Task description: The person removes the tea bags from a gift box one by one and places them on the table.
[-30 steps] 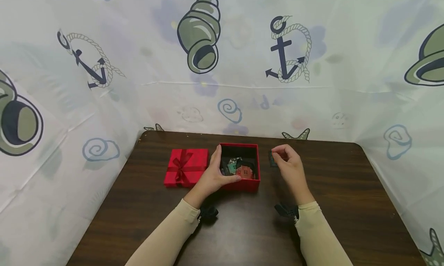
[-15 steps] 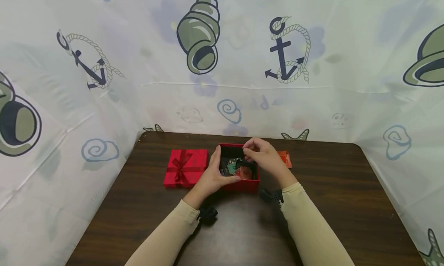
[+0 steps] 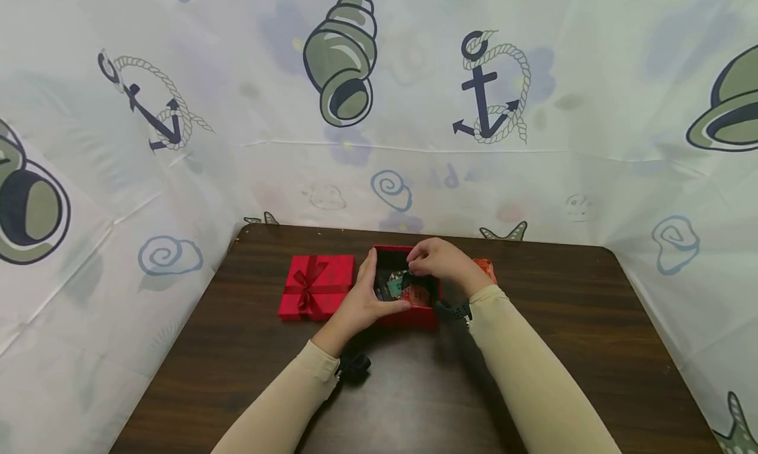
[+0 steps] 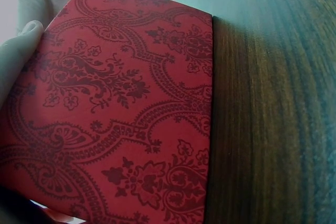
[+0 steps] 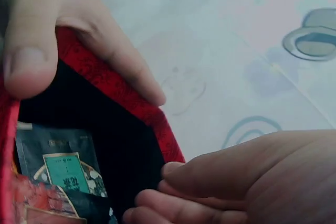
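Hands apart. Left hand clamped on open red box, at left and near walls. Right hand bent over box's far right part; cannot tell whether fingertips pinch anything. Inside box: dark packet with green label, reddish packet overlapping it. Ribboned lid left of box, orange packet right.

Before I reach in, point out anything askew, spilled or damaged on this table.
Nothing visible looks spilled or damaged. Only an orange packet seems stray: it lies on the table, partly hidden behind the right hand, while other packets sit jumbled inside the red box.
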Demonstrator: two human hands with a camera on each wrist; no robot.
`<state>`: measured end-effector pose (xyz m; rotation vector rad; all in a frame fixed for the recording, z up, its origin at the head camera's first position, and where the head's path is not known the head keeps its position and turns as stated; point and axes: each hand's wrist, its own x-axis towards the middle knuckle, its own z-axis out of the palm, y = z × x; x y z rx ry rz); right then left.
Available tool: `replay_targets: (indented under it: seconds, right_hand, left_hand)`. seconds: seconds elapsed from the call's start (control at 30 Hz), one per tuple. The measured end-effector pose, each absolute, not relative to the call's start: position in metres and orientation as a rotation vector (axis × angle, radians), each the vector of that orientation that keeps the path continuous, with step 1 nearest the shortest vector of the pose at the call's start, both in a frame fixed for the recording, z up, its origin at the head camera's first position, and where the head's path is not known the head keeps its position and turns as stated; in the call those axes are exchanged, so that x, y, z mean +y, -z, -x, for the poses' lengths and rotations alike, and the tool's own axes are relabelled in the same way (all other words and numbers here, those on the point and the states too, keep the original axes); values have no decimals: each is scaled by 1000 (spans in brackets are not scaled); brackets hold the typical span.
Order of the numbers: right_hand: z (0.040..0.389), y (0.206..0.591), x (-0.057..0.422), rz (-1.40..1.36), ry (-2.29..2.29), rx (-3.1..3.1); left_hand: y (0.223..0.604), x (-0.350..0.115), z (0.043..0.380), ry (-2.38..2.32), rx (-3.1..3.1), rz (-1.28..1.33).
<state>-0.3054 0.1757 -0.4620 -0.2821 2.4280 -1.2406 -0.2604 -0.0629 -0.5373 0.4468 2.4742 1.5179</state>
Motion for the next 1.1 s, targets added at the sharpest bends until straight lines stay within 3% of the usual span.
replay_targets:
  seconds: [0.37,1.1]
  right_hand:
    - [327,453,160,277,1007,2355]
    - [326,467,153,423,683,2546]
  left_hand:
    - [539,-65,260,-1521,2472,-414]
    - [539,-62,261,-1532,2462,-442]
